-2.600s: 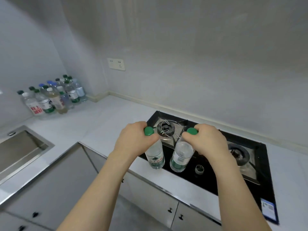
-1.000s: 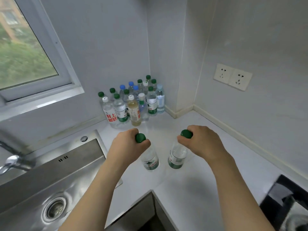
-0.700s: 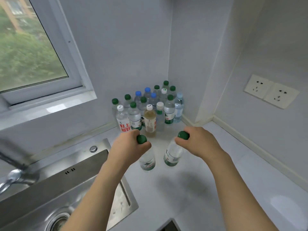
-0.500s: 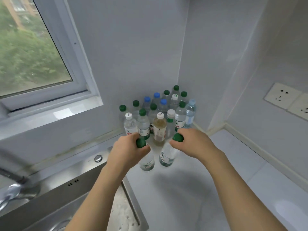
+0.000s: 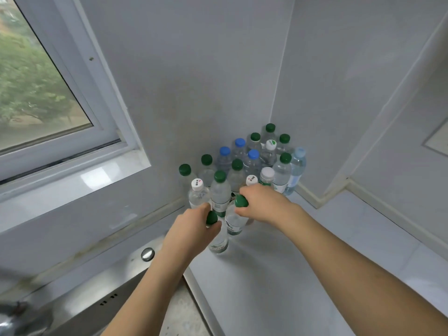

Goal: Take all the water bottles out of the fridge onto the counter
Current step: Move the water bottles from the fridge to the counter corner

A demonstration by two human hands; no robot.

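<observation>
The back corner of the pale grey stone table (image 5: 303, 275) is blocked by a tight cluster of clear plastic bottles with green, blue and white caps (image 5: 252, 163), standing cap to cap against both grey walls (image 5: 194, 69). The two hands, left (image 5: 191, 230) and right (image 5: 263, 202), each hold a green-capped bottle just in front of that cluster. Open table lies to the right and toward the camera. On the left, the steel sink (image 5: 97, 299) borders the table edge.
</observation>
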